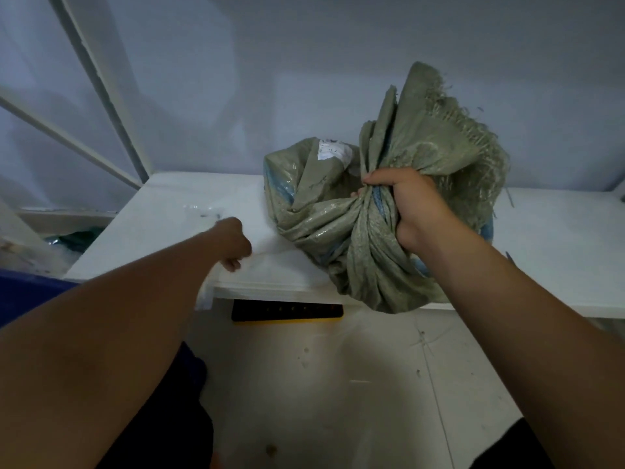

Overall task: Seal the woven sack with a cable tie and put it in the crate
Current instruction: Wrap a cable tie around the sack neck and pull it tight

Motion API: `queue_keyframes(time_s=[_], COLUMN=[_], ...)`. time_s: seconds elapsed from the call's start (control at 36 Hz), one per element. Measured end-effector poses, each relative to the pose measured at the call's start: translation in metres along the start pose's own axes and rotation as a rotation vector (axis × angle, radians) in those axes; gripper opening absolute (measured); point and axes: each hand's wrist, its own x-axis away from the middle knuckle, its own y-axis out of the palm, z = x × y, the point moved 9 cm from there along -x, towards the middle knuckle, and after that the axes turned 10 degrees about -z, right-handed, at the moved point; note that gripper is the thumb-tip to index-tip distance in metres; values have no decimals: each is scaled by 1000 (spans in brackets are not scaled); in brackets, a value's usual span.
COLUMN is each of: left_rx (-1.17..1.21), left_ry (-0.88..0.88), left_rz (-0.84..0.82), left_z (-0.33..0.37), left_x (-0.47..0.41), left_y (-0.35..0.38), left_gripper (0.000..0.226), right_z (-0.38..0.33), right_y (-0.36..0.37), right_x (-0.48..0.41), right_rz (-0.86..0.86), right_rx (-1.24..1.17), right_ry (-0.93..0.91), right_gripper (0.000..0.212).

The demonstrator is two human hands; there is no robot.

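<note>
Fingers (378,179) of right hand (411,206) clenched round gathered sack (324,214) neck | left hand (233,243) curled at counter (558,245) edge, contents unclear | sack on counter, soft, bulky, slippery weave | hold below frayed mouth | tie, crate unseen

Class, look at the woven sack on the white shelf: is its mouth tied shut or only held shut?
Only held shut. The right hand grips the bunched neck of the woven sack; no cable tie is visible around it.
</note>
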Motion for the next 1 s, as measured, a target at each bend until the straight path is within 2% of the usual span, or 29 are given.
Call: queue_keyframes(time_s=[0.08, 0.17, 0.19, 0.25, 0.36, 0.44, 0.58, 0.69, 0.78, 0.89, 1.0], left_rx=[50, 111, 78, 218, 216, 286, 318, 398, 449, 497, 476], left_ry=[9, 42, 81, 210, 398, 588, 802, 890, 906, 877, 846], left_rz=[133, 258, 291, 396, 647, 717, 699, 613, 547, 539, 516], left_z=[0, 2, 9, 27, 69, 101, 142, 155, 158, 155, 156], left_x=[5, 9, 15, 37, 89, 128, 178, 195, 199, 197, 194], left_y=[-35, -65, -71, -85, -113, -117, -97, -77, -68, -62, -55], left_gripper=[13, 22, 25, 21, 21, 25, 22, 23, 14, 6, 9], right_z=[-4, -6, -6, -7, -9, -10, -11, -8, -8, -14, -20], right_y=[-3, -8, -9, -11, -12, -11, -13, -12, -12, -12, -16], right_x=[3, 5, 5, 6, 9, 11, 15, 18, 21, 25, 27], right_rz=[8, 21, 24, 36, 71, 78, 117, 128, 149, 175, 196], right_rx=[-11, -9, -6, -6, 3, 5, 21, 44, 43, 19, -13], right_ry=[-14, -14, -10, -6, -5, -11, -16, -16, -38, -84, -128], right_gripper=[17, 24, 26, 32, 62, 66, 69, 60, 56, 50, 43])
